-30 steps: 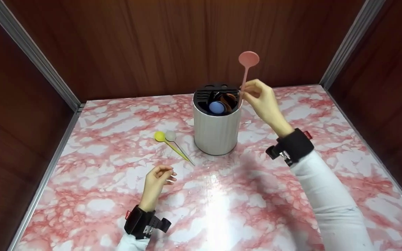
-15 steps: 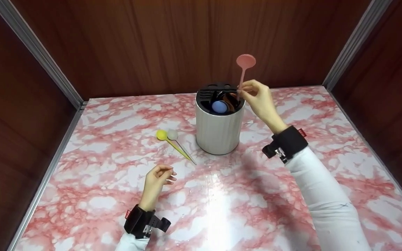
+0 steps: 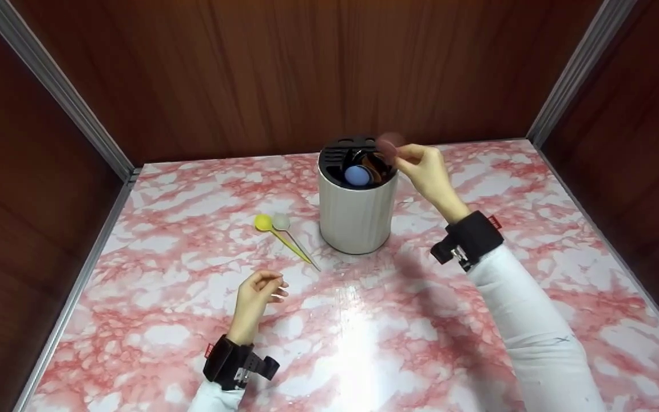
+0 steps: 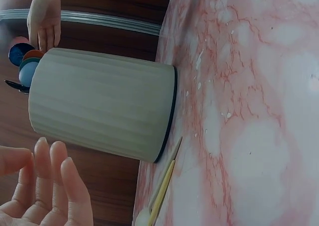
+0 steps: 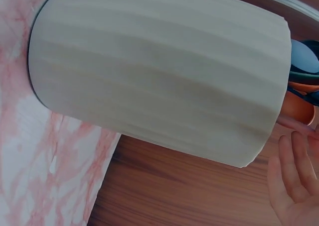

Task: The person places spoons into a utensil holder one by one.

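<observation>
A ribbed off-white utensil holder (image 3: 355, 217) with a black slotted top stands at the back middle. My right hand (image 3: 429, 171) is at its right rim, thumb and fingertips together at the blurred round head of a long-handled pink spoon (image 3: 390, 145). In the right wrist view, the pink handle runs into the holder beside the fingers (image 5: 290, 156). The frames leave open whether the fingers still grip the spoon. Nothing is held by my left hand (image 3: 255, 297), loosely curled above the table in front of a yellow spoon (image 3: 264, 223) and a grey-white spoon (image 3: 281, 222).
Several utensils stand inside the holder, a blue round-headed one (image 3: 357, 175) and an orange-brown one (image 5: 298, 108) among them. The pink-and-white marbled table (image 3: 175, 332) is bounded by dark wood-grain panels (image 3: 249, 74) with metal corner rails at the sides.
The pink spoon has dropped from standing high above the holder until its head is level with the right fingertips. The right hand has come slightly down and left; the left hand has stayed put.
</observation>
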Tool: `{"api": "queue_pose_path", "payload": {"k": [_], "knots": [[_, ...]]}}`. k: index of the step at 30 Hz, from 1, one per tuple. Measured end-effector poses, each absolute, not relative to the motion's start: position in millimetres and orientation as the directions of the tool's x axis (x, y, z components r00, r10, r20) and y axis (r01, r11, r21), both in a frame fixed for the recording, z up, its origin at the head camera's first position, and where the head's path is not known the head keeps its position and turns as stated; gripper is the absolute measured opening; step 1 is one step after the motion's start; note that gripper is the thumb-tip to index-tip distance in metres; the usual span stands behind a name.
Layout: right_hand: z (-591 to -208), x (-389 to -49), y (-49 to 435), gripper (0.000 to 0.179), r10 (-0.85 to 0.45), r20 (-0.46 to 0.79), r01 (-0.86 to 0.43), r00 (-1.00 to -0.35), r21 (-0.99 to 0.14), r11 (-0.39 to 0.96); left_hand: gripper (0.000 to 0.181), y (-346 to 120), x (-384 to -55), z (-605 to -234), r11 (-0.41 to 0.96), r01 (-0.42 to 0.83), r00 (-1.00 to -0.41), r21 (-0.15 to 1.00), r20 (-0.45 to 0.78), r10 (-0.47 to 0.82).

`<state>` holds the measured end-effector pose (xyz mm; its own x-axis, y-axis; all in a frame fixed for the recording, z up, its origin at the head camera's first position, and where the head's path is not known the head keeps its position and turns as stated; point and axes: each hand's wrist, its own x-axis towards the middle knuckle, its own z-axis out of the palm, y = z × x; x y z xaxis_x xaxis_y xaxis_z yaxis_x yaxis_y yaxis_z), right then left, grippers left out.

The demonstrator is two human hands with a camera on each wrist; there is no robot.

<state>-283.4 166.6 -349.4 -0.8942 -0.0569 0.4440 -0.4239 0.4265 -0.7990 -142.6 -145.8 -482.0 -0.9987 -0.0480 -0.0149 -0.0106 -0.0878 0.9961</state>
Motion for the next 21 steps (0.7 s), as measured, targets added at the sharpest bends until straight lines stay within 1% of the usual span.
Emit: {"api": "queue_pose_path", "payload": {"k": [7, 14, 21], "knots": [[-361, -279, 173, 0.017, -0.073, 0.434, -0.425, -0.898, -0.814, 0.397, 0.012, -147, -147, -483, -0.083, -0.015, -0.999, 0.996, -0.018, -0.041], [-370, -271, 179, 0.017, -0.064, 0.453, -0.443, -0.889, -0.820, 0.362, 0.013, -147, -153, -480, -0.082, -0.001, -0.999, 0.997, -0.004, -0.034], [-384, -263, 187, 0.018, -0.079, 0.409, -0.408, -0.909, -0.837, 0.364, 0.014, -147, -159, -481, -0.061, -0.003, -0.999, 0.998, -0.006, -0.045]]}}
